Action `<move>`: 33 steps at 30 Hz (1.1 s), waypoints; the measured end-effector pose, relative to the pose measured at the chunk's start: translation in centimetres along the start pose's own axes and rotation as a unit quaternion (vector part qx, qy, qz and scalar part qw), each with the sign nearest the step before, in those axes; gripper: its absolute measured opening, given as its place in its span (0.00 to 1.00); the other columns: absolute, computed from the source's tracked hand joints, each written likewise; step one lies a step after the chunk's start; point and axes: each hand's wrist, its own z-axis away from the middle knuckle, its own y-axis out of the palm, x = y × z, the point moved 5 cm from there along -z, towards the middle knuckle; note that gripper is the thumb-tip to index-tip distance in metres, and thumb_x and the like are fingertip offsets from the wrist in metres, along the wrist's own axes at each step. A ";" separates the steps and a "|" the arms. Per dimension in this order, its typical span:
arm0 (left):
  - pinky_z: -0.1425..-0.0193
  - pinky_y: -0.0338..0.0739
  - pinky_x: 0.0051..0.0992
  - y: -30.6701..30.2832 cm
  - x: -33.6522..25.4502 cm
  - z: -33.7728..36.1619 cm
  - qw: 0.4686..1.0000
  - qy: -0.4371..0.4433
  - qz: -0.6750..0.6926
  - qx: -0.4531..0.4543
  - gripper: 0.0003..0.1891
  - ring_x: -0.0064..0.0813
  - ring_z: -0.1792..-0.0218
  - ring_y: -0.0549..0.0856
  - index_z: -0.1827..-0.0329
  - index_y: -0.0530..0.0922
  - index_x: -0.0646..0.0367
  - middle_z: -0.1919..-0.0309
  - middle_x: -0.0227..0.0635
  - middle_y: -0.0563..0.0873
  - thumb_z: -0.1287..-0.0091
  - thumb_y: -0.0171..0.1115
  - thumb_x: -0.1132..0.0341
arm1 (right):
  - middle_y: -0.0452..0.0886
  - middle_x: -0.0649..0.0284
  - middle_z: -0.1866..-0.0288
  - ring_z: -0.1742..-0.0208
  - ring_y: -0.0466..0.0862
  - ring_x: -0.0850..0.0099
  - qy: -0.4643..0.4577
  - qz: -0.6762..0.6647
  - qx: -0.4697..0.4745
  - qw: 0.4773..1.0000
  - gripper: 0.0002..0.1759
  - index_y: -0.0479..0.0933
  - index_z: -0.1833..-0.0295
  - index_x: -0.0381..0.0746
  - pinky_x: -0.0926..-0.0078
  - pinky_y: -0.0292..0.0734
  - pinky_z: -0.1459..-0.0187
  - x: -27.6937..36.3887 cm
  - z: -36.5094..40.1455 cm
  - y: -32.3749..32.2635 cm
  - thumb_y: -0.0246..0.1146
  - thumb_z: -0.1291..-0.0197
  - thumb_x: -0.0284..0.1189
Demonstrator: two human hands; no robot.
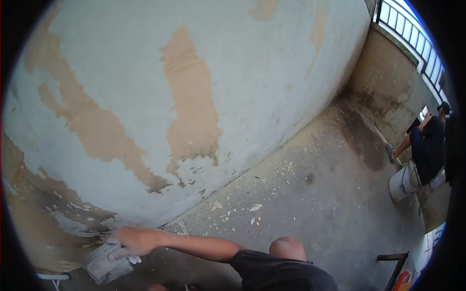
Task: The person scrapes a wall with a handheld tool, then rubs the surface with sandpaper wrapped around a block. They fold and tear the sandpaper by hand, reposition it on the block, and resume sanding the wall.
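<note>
One powdery right hand [132, 243] grips a flat, rectangular tool [103, 265] beside the flaking wall [116, 87].

This looks like a bare room or enclosed yard of a building under repair; the pale wall [252, 72] has large tan patches where its coating has come away, and its lower part near the corner is brown and flaking. Loose flakes [256, 207] lie scattered over the grey concrete-like floor [320, 203] along the foot of that wall; the far wall [386, 72] is stained and discoloured, with a barred opening [407, 29] above it that lets in daylight, and a white bucket [402, 184] stands on the floor close to a seated person [429, 145].
</note>
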 end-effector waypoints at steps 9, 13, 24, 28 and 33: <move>0.30 0.64 0.55 -4.7 -10.8 5.1 0.954 -0.024 0.297 0.013 0.26 0.48 0.33 0.72 0.31 0.67 0.54 0.35 0.49 0.73 0.28 0.53 0.52 | 0.85 0.46 0.68 0.64 0.87 0.54 -0.080 0.079 -0.132 0.985 0.25 0.80 0.53 0.32 0.61 0.79 0.57 4.1 4.2 -8.2 0.64 0.38 0.47; 0.31 0.67 0.56 -10.8 -16.6 9.8 0.955 0.036 0.294 -0.019 0.25 0.49 0.35 0.76 0.33 0.69 0.56 0.38 0.50 0.76 0.28 0.54 0.53 | 0.84 0.44 0.64 0.63 0.86 0.53 -0.226 -0.088 -0.117 0.963 0.28 0.79 0.47 0.32 0.61 0.78 0.54 5.1 1.6 -7.4 0.64 0.37 0.47; 0.55 0.79 0.30 -6.6 -33.8 13.4 0.855 0.484 -0.019 -0.185 0.15 0.34 0.63 0.89 0.57 0.81 0.67 0.70 0.40 0.88 0.24 0.52 0.63 | 0.78 0.53 0.78 0.75 0.81 0.65 -0.049 -0.063 -0.083 0.993 0.25 0.79 0.50 0.33 0.67 0.75 0.66 6.9 7.0 -11.5 0.63 0.34 0.47; 0.57 0.72 0.35 -7.4 -43.6 26.5 0.534 0.721 -0.369 -0.245 0.11 0.31 0.74 0.86 0.51 0.75 0.53 0.77 0.30 0.85 0.25 0.54 0.57 | 0.73 0.61 0.83 0.80 0.74 0.75 0.015 -0.042 -0.115 0.992 0.23 0.78 0.56 0.33 0.72 0.71 0.72 5.5 9.2 -12.6 0.65 0.34 0.46; 0.49 0.63 0.38 -13.1 -47.1 34.4 0.329 0.792 -0.383 -0.344 0.18 0.32 0.57 0.84 0.47 0.75 0.49 0.56 0.33 0.82 0.27 0.52 0.47 | 0.73 0.64 0.83 0.81 0.73 0.78 0.050 -0.024 -0.139 0.989 0.21 0.77 0.61 0.34 0.75 0.69 0.76 4.6 8.3 -10.4 0.67 0.35 0.44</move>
